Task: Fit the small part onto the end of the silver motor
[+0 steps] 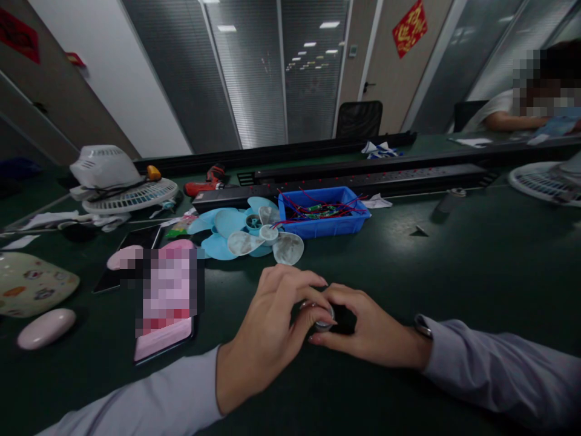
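Note:
Both my hands meet low on the dark green table point(476, 254). My left hand point(263, 333) and my right hand point(363, 330) pinch a small round silver and black part point(323, 321) between their fingertips, close to the table top. Most of the part is hidden by my fingers, so its shape is unclear. Just beyond my hands lie blue and clear fan blades point(247, 233) in a loose pile.
A blue bin point(322, 212) with circuit boards and red wires stands behind the blades. A phone point(166, 303), a pink case point(45, 327) and a white fan point(113, 178) lie at left. Black rails point(363, 178) cross the table. Another person point(521, 109) sits far right.

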A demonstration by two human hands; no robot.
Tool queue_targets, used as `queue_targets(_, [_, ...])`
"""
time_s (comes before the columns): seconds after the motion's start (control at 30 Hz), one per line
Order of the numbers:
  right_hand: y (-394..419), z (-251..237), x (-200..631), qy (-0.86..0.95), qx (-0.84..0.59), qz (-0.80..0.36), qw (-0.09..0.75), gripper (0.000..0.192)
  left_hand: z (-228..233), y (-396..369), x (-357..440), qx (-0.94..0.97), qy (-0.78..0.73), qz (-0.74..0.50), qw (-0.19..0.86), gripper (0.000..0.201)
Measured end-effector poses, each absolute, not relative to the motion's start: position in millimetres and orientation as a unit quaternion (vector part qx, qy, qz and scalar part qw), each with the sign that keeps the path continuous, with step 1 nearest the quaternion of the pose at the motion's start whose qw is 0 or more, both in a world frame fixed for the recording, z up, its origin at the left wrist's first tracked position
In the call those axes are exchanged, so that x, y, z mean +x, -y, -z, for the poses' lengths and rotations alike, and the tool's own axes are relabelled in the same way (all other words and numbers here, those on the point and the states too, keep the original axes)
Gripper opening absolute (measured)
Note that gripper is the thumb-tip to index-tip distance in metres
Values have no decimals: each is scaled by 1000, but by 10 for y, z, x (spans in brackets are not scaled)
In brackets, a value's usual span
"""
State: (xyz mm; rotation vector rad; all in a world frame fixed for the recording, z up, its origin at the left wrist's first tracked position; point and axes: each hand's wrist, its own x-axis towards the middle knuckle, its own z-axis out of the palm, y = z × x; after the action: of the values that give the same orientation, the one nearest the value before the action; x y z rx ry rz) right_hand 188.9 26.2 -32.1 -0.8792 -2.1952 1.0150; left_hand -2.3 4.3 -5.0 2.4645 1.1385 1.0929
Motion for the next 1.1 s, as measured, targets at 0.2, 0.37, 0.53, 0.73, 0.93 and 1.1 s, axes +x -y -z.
queue_targets(0.2, [-263,333,1891,823,-329,-374,274,27,36,-67,-12,824,-404,-373,135,22])
queue_targets(0.37, [-263,326,1890,824,-332,-368,275,26,-10,-66,-46,797,-414,-376,228,45])
queue_targets(0.53, [-264,298,1889,825,-328,-369,276,23,-48,-68,-41,772,-437,-376,268,41])
queue_targets(0.73, [-259,278,1903,821,-330,-381,270,33,63,-7,-188,732,-478,-456,166,23])
queue_targets(0.93, [-253,269,1900,815,-334,-397,260,38,392,137,-531,741,-553,-349,155,30])
queue_targets(1.1, [-253,281,1894,814,-336,-396,260,38,393,128,-560,765,-557,-292,138,36])
